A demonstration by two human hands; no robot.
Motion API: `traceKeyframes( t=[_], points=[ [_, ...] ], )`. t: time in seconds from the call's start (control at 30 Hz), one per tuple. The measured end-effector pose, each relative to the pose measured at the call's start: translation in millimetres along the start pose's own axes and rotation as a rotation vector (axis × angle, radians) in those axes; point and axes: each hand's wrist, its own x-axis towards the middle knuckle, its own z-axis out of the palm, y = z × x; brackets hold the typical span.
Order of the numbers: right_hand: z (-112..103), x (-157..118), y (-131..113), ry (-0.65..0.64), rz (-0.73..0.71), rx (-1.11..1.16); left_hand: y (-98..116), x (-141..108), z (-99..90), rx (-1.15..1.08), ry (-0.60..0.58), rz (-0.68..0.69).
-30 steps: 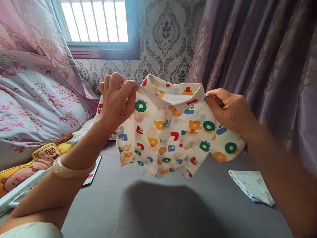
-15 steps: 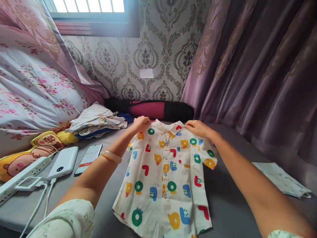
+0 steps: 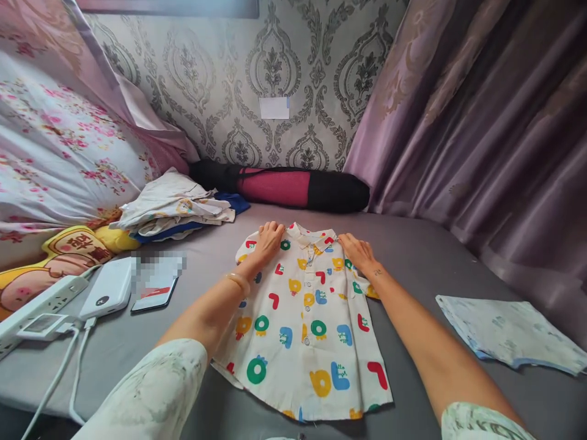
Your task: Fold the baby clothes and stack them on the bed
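Observation:
A small white short-sleeved button-up shirt (image 3: 312,311) with colourful letter prints lies spread front up on the grey bed sheet (image 3: 403,256), collar at the far end. My left hand (image 3: 269,241) is closed on its left shoulder beside the collar, fingertips partly hidden. On the other side of the collar, my right hand (image 3: 358,252) pinches the right shoulder seam. The right sleeve is partly covered by my right forearm. Toward me, the hem curves across the sheet.
Folded clothes (image 3: 177,205) are piled at the back left, near a black and pink rolled bag (image 3: 279,186). A phone (image 3: 158,284), a white power bank (image 3: 110,286) and a power strip (image 3: 41,308) lie left. Folded pale cloth (image 3: 509,330) lies right.
The shirt has come down flatter onto the sheet, its hem now fully in view. Both hands stay at the shoulders. The camera view has tilted downward.

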Motion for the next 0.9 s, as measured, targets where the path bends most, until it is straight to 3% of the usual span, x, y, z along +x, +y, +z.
traceKeyframes(
  t=[0.6, 0.73, 0.9],
  points=[
    [12, 66, 22, -0.108, -0.037, -0.079, -3, 66, 38.9, 0.092, -0.043, 0.022],
    [18, 72, 26, -0.135, -0.036, -0.058, -4, 74, 47.4, -0.022, -0.092, -0.01],
    [29, 78, 30, -0.138, 0.016, 0.179, -7, 90, 48.8, -0.306, -0.247, -0.216]
  ],
)
